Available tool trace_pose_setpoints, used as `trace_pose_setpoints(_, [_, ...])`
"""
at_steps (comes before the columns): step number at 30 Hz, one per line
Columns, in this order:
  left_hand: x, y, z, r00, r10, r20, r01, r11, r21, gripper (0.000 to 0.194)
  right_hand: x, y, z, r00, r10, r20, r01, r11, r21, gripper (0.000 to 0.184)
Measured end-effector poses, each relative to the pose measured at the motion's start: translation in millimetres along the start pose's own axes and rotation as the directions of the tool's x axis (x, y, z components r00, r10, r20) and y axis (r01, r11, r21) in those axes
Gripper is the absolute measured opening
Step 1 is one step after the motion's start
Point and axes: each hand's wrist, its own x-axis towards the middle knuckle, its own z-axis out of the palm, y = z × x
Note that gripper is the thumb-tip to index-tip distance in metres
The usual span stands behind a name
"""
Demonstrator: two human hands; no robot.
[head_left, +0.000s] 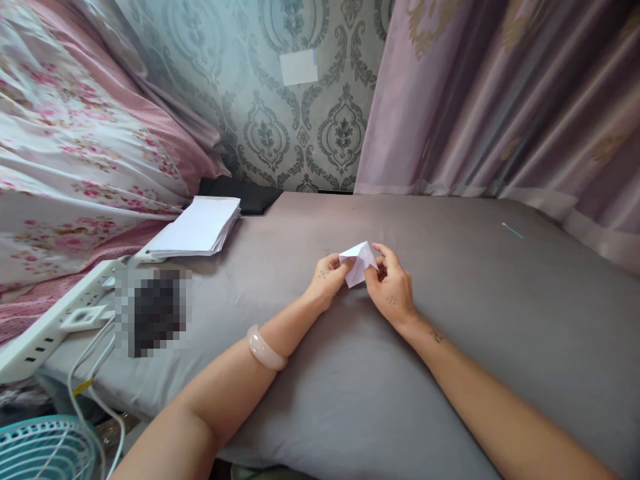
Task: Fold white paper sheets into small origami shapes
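Observation:
A small folded piece of white paper (359,261) is held between both hands over a grey sheet (450,333). My left hand (327,279) pinches its left corner with fingers closed. My right hand (391,285) grips the right side, thumb and fingers curled onto the paper. A pale bangle (265,350) sits on my left wrist. Both forearms reach in from the bottom edge and rest on the sheet.
A stack of white paper sheets (197,229) lies at the left, by a black object (245,195). A white power strip (55,323) with cables runs along the left edge; a fan guard (45,448) is below. Floral bedding (75,147), wallpaper and curtains (500,100) stand behind.

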Motion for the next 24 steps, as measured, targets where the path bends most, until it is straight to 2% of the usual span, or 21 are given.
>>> trace_pose_setpoints(3, [3,3,-3.2,0.999,-0.044,-0.027,0.041,0.994,-0.099,0.024,1,3,-2,0.999,-0.022,0.027,0.024,0.996,-0.089,0.047])
trace_pose_setpoints(6, [7,4,-6.5,0.995,-0.095,-0.034,0.088,0.982,-0.168,0.015,5,6,-4,0.991,-0.132,0.018,0.133,0.97,-0.205,0.053])
trace_pose_setpoints(9, [8,6,-7.0,0.992,-0.121,0.022,0.123,0.969,-0.215,0.015,7,8,-6,0.952,-0.295,0.08,0.305,0.923,-0.234,0.06])
trace_pose_setpoints(13, [7,10,-8.5,0.987,-0.138,0.076,0.153,0.958,-0.241,0.018,6,11,-5,0.89,-0.391,0.232,0.436,0.879,-0.192,0.067])
trace_pose_setpoints(16, [8,16,-13.4,0.982,-0.156,0.105,0.178,0.95,-0.257,0.021,5,17,-2,0.858,-0.415,0.301,0.472,0.87,-0.144,0.069])
trace_pose_setpoints(20, [10,23,-18.3,0.962,-0.236,0.135,0.268,0.912,-0.312,0.014,6,22,0,0.858,-0.408,0.313,0.464,0.876,-0.131,0.067])
trace_pose_setpoints(22, [10,25,-17.8,0.953,-0.284,0.108,0.304,0.894,-0.328,0.011,5,22,0,0.856,-0.405,0.32,0.46,0.88,-0.119,0.066])
trace_pose_setpoints(24, [8,24,-15.8,0.957,-0.285,0.056,0.289,0.907,-0.306,0.009,5,20,-1,0.852,-0.402,0.335,0.449,0.89,-0.075,0.067])
